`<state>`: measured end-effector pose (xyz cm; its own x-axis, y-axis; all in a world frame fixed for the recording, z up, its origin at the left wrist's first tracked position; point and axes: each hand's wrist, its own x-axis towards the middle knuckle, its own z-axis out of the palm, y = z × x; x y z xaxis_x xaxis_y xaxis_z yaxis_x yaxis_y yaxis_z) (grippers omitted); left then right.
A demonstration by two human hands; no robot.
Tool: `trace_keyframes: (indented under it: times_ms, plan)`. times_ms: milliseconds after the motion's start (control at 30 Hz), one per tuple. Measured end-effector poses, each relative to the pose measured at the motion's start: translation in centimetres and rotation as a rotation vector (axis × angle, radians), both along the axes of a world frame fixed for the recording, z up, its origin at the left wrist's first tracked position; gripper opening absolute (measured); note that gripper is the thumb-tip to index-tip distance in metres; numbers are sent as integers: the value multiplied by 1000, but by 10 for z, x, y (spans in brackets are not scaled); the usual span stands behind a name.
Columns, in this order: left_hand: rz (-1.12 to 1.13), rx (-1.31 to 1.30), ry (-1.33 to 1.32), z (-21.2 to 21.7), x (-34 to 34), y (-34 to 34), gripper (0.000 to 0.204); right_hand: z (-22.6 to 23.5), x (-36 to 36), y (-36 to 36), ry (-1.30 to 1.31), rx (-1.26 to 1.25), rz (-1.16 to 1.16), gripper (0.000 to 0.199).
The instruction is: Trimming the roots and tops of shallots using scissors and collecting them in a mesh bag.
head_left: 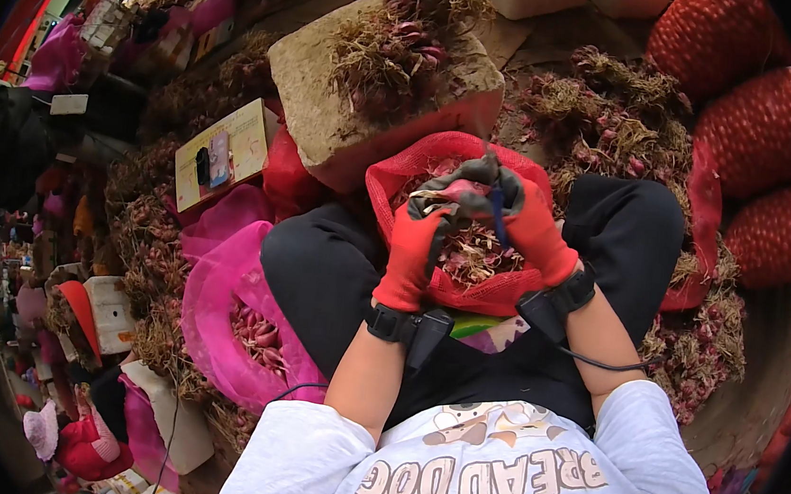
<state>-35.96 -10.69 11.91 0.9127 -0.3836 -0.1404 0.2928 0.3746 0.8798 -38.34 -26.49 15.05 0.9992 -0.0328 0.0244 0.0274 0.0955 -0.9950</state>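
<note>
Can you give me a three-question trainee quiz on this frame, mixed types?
1. True or false: both hands wear red gloves.
2. The red mesh bag sits: A) on the stone block, B) in the person's lap, C) inside the pink bag.
3. Fill in: the right hand holds a small ____ with a blue handle.

Key: 1 true. 2 B. 3 knife; the left hand meets it at a shallot.

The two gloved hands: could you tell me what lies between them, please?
In the head view, a shallot sits between the left hand and the right hand, with a blue-handled knife beside it, above the red mesh bag of shallots.
</note>
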Motion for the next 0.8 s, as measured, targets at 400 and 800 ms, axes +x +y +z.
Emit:
trace_keyframes:
  times_ms: [400,800]
  plan:
    - [10,985,-524,-22,-2,5,9,-3,-7,-6,44,-547,44,30]
    - [9,421,-187,5,-7,-1,21,-23,-1,-15,112,-169,-1,30]
